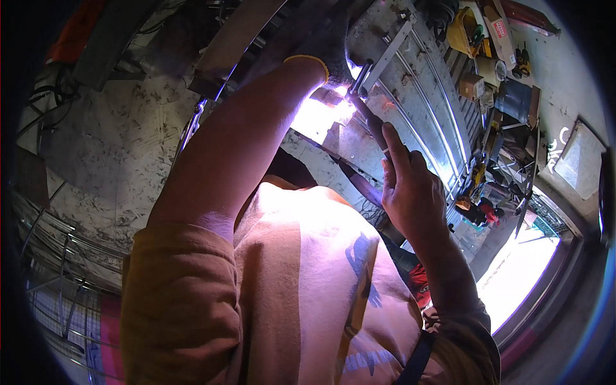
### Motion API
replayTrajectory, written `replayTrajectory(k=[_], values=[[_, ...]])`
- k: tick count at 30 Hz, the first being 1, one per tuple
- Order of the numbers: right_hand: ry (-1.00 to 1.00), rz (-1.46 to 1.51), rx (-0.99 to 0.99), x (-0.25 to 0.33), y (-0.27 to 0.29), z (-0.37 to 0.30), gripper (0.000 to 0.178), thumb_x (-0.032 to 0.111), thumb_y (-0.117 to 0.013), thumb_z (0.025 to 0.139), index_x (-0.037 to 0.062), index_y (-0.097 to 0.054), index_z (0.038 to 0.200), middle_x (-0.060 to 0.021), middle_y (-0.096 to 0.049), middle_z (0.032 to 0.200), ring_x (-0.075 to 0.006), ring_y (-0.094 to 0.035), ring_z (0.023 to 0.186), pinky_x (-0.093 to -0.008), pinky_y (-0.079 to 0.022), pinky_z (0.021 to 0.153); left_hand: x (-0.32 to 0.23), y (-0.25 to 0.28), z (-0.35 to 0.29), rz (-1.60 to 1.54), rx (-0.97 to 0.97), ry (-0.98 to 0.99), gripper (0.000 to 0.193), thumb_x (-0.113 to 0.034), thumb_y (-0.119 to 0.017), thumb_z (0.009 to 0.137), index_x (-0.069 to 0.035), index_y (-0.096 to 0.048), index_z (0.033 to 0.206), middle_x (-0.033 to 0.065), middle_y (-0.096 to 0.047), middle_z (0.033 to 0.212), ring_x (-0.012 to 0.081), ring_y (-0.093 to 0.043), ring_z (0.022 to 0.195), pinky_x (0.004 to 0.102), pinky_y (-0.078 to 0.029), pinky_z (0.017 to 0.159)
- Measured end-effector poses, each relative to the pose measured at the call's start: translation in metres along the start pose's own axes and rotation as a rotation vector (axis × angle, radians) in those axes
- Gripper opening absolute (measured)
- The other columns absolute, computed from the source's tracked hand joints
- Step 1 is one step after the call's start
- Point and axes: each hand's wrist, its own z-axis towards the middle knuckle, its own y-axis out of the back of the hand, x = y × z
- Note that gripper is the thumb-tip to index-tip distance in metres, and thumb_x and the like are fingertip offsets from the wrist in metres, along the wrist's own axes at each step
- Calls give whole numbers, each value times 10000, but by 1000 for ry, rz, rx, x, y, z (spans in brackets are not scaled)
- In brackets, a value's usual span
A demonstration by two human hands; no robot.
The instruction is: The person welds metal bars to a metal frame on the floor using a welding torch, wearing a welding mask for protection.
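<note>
My right hand [414, 186] is bare and wrapped round a dark welding torch [371, 122], with a finger lying along its handle. The torch slants up and left to a glaring white arc, whose light washes out the spot being welded. Close beside that glare is my left hand [327, 48], in a dark knitted glove with a yellow cuff; its fingers are lost in shadow, so what they hold cannot be seen. A short metal rod [363, 74] stands at the torch head, and a flat metal bar [388, 54] runs up and right from there.
Long shiny metal tubes [427, 96] lie across the worktable to the right. Beyond them are a yellow container [463, 35], cardboard boxes [471, 85] and cluttered tools. Metal racks [67, 256] stand at the lower left. A bright doorway [520, 269] opens at the right.
</note>
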Motion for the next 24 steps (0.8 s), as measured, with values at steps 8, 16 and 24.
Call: replayTrajectory(k=[8, 16, 24], values=[[-281, 266, 4, -9, 11, -6, 877, 159, -662, 1061, 180, -123, 1753, -299, -756, 1121, -435, -781, 870, -483, -617, 728, -8, 29, -13, -199, 35, -4, 1296, -344, -1029, 622, 8, -299, 1633, 281, -538, 1538, 391, -531, 1450, 411, -407, 1232], [-366, 456, -236, -51, 20, 0, 809, 67, -647, 1048, 180, -215, 1723, -326, -692, 1327, -516, -735, 1098, -547, -635, 871, 2, 22, 6, 44, 131, -33, 1697, -454, -1070, 550, 20, 94, 1690, 384, -288, 1690, 455, -374, 1565, 413, -335, 1300], [-444, 788, -513, -92, -55, 29, 677, 89, -682, 1014, 162, -431, 1639, -313, -758, 1096, -525, -741, 1016, -541, -605, 826, -37, 27, 46, 125, 423, 334, 1720, -650, -992, 605, 80, 160, 1652, 369, -343, 1674, 453, -429, 1534, 417, -357, 1286]])
